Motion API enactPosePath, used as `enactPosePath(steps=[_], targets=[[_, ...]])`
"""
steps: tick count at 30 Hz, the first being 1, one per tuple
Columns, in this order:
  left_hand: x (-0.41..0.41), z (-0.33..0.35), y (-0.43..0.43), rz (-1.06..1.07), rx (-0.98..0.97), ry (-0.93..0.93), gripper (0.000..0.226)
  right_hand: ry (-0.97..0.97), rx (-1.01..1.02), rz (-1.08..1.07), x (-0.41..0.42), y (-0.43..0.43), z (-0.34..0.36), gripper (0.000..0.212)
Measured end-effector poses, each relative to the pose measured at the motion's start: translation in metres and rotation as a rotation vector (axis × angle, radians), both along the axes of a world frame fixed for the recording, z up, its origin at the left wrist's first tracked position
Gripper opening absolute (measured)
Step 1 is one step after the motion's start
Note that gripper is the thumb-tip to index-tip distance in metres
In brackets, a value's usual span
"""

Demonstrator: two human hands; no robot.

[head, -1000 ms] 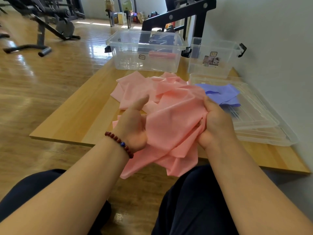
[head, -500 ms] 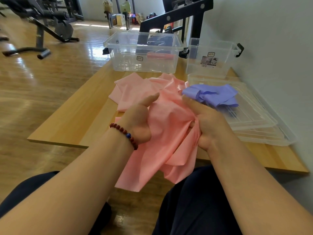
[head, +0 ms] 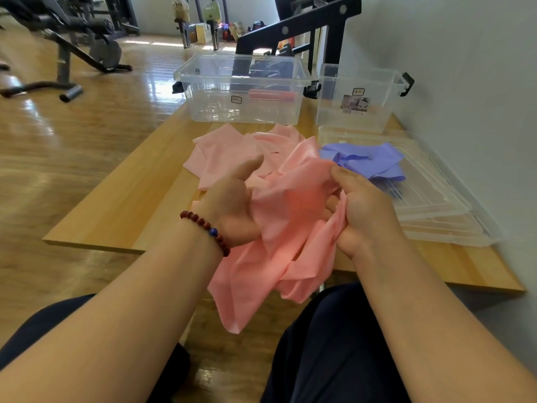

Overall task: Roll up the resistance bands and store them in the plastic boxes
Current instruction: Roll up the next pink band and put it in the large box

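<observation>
Sticking to the front wall of the large clear box point(head: 241, 91) is a small white label point(head: 236, 99), its print too small to read. The smaller clear box point(head: 359, 97) just to its right carries a picture sticker point(head: 355, 104) with a barcode strip along the bottom; none of its lettering is legible. This box has black latches point(head: 406, 82) at its ends.

Inside the large box lies one rolled pink band point(head: 271, 96) near the back wall. I can see nothing in the smaller box through its walls. In front of it, clear lids point(head: 436, 216) are stacked flat on the wooden table point(head: 116, 216), and a crumpled purple band point(head: 366, 162) rests on top of them.

The loose pink band point(head: 290, 222) is a thin, matte sheet, bunched and creased — not rolled at all. Part of it is spread on the table in front of the large box, and the rest is gathered up over the near edge, with its tail hanging down between the person's knees.

Both hands hold it. The left hand point(head: 232, 210), with a red bead bracelet point(head: 206, 228) on the wrist, grasps a bunch of it — fingers buried in the fabric, thumb sticking out. The right hand point(head: 363, 210) clutches a fold, thumb pressed on top.
</observation>
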State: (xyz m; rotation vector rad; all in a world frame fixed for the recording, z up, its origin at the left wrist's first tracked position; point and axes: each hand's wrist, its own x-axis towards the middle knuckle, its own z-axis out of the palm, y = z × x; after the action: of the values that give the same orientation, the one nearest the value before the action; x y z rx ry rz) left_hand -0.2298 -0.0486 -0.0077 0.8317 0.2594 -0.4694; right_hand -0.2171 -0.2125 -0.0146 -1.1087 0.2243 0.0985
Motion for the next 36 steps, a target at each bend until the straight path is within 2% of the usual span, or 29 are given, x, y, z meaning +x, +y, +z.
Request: enactPosePath(steps=[2,5,9,11,13,15,18,19,23,25,28,32,33,34,36], targets=[[0.003,0.002,-0.003,0.052,0.065,0.006,0.025,-0.052,-0.004,0.063,-0.002,0.000,0.004,0.014],[0.004,0.000,-0.005,0.176,0.211,-0.127,0.009,-0.079,-0.128,0.100,-0.005,0.000,0.006,0.019],[-0.001,-0.006,0.003,0.411,0.324,-0.255,0.012,-0.124,-0.391,-0.002,-0.004,0.000,0.006,0.028],[-0.006,-0.007,0.006,0.410,0.437,-0.293,0.020,-0.165,-0.520,-0.006,-0.003,0.002,0.007,0.029],[-0.012,-0.007,0.007,0.356,0.518,-0.329,0.028,-0.191,-0.635,0.072,-0.004,0.009,0.009,0.042],[-0.017,-0.007,0.007,0.297,0.511,-0.352,0.033,-0.167,-0.697,0.147,-0.003,0.018,0.009,0.046],[-0.018,-0.007,0.010,0.288,0.489,-0.357,0.035,-0.173,-0.756,0.157,0.005,0.026,0.003,0.014],[-0.018,-0.006,0.012,0.311,0.474,-0.341,0.036,-0.152,-0.728,0.124,0.008,0.025,0.001,0.012],[-0.022,-0.004,0.020,0.349,0.398,-0.296,0.035,-0.097,-0.692,-0.098,0.013,0.012,0.001,0.016],[-0.026,-0.003,0.019,0.283,0.353,-0.321,0.036,-0.140,-0.741,-0.052,0.010,0.013,0.002,0.015],[-0.028,-0.002,0.013,0.229,0.314,-0.336,0.036,-0.136,-0.811,0.126,0.005,0.024,0.004,0.043],[-0.027,0.000,0.016,0.284,0.352,-0.303,0.037,-0.158,-1.004,0.184,0.011,0.027,0.004,0.013],[-0.026,0.001,0.019,0.296,0.356,-0.286,0.037,-0.167,-1.005,0.144,0.012,0.025,0.004,0.007],[-0.026,0.001,0.022,0.308,0.351,-0.264,0.038,-0.172,-0.971,0.072,0.013,0.023,0.003,0.011],[-0.023,0.001,0.028,0.331,0.334,-0.204,0.041,-0.130,-0.751,-0.100,0.016,0.017,0.003,0.020]])
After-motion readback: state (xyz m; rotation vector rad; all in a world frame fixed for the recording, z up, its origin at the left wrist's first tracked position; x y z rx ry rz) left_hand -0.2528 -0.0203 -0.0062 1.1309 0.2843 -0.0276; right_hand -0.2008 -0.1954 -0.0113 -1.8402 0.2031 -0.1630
